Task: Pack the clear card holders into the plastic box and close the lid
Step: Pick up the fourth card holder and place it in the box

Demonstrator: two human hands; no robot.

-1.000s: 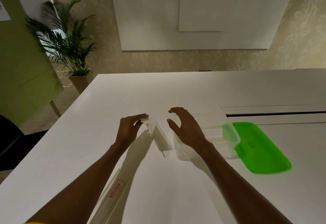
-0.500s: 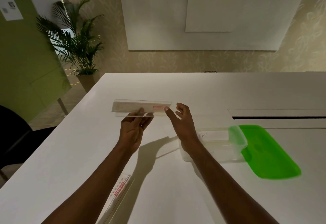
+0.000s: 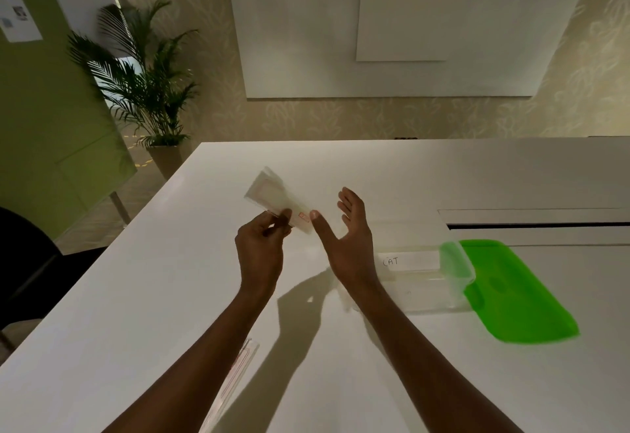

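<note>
My left hand (image 3: 260, 248) pinches one end of a clear card holder (image 3: 272, 195), held up above the white table and slanting away to the upper left. Just right of it my right hand (image 3: 347, 238) is spread, its thumb tip at the holder's near end. The clear plastic box (image 3: 422, 282), with a white label reading CAT, stands open on the table to the right of my right wrist. Its green lid (image 3: 518, 292) lies flat against the box's right side. A second clear card holder (image 3: 238, 378) lies on the table under my left forearm, partly hidden.
The white table (image 3: 170, 296) has a long dark slot (image 3: 535, 226) set in its top at the far right. A potted palm (image 3: 146, 91) stands on the floor beyond the table's left corner. A dark chair (image 3: 24, 262) sits at the left edge.
The held card holder has turned from lying level across to slanting up and away to the left. My right hand has opened wider beside it.
</note>
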